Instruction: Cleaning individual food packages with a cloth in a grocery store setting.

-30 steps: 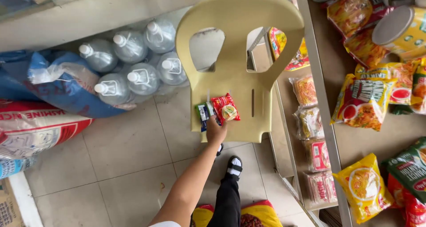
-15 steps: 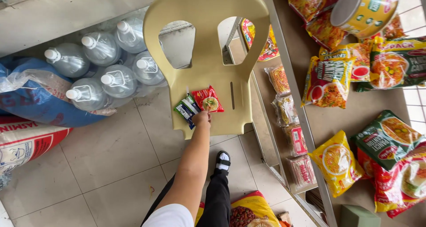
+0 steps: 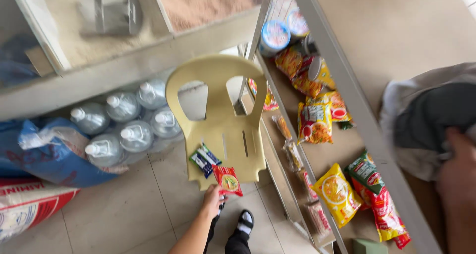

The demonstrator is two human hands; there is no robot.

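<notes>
My left hand (image 3: 212,202) reaches down to the front edge of a beige plastic chair (image 3: 218,85) and grips a red instant noodle packet (image 3: 227,180) by its lower corner. The packet hangs past the seat's front edge. A green and blue packet (image 3: 204,159) lies flat on the seat just left of it. At the frame's right edge my right hand (image 3: 456,182) is blurred and rests against a grey and white cloth bundle (image 3: 426,117) on the shelf top. Its grip is not visible.
A metal shelf (image 3: 347,93) on the right holds many noodle packets (image 3: 338,194) and round tins (image 3: 275,34). Large water bottles (image 3: 121,127), a blue sack (image 3: 42,152) and a red and white rice sack (image 3: 27,212) stand left of the chair on the tiled floor.
The camera has pulled back and up. My left hand has drawn the red packet to the seat's front edge, away from the green and blue packet. My right hand has come into view.
</notes>
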